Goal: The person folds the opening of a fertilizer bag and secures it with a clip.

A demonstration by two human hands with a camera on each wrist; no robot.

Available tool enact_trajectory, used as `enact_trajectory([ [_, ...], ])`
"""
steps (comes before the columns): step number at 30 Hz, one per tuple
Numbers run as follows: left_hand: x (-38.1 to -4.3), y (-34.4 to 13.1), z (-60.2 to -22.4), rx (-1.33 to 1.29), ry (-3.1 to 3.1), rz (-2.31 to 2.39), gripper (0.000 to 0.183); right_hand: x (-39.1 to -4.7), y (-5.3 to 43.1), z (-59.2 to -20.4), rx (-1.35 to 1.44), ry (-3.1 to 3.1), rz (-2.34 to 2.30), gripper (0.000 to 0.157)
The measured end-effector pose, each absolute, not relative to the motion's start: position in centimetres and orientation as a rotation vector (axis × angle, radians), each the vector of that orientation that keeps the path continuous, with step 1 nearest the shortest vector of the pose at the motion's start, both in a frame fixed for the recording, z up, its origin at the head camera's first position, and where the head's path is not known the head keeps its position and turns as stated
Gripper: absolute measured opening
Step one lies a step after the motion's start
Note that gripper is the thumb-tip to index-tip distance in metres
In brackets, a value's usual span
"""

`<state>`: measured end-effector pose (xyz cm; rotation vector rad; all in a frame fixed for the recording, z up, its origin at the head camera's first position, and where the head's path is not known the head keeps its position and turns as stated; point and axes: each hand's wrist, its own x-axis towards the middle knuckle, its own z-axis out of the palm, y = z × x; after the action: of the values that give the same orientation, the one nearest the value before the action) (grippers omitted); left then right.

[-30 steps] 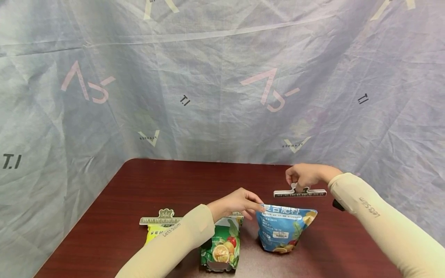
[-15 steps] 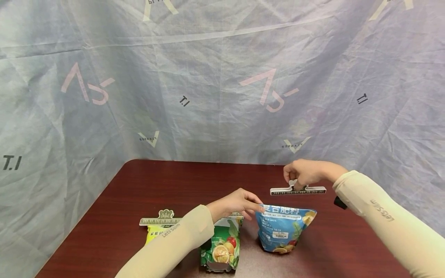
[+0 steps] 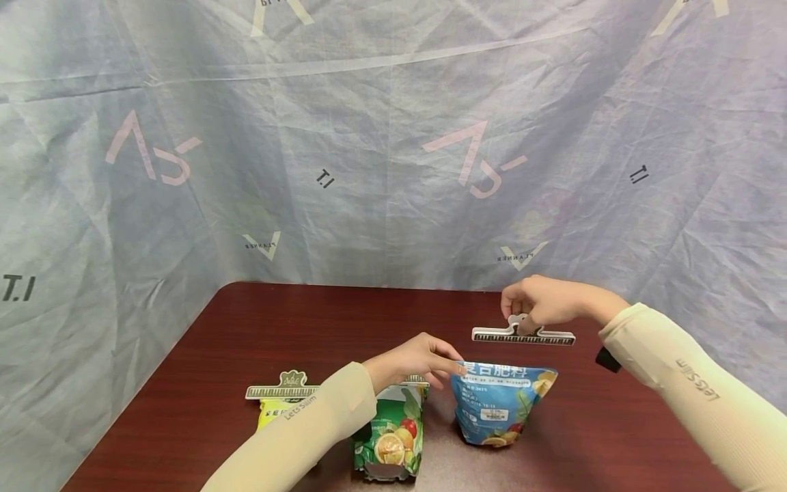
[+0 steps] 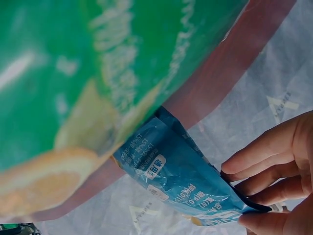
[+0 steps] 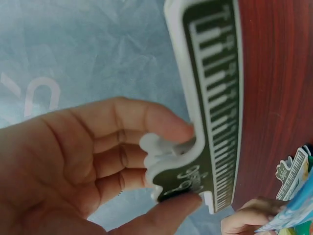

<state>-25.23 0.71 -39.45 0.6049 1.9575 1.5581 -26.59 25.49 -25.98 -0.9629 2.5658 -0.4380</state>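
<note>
My left hand pinches the top left corner of a blue bag printed with fruit, which stands on the table. In the left wrist view the thumb and fingers of that hand lie on either side of the bag's top edge. Behind and above the bag, my right hand holds a long clip by its handles, the bar roughly level. Seen from the right wrist, the clip has a piano-key pattern and sits between thumb and fingers.
A green bag with a similar clip stands left of the blue one, partly behind my left forearm. Farther left is a yellow bag with a clip across its top. Grey cloth hangs behind the dark red table.
My right hand has shifted slightly up and away with the clip, whose bar has moved a little left. My left hand and the blue bag have stayed nearly still.
</note>
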Motion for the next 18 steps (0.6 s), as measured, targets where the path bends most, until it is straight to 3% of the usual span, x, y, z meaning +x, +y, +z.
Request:
enact_trajectory([
  [18,-25.06,0.66,-39.24,0.609,1.960,1.562,0.018,-25.81,25.22,-25.74,-1.041,2.527,-0.535,0.022],
])
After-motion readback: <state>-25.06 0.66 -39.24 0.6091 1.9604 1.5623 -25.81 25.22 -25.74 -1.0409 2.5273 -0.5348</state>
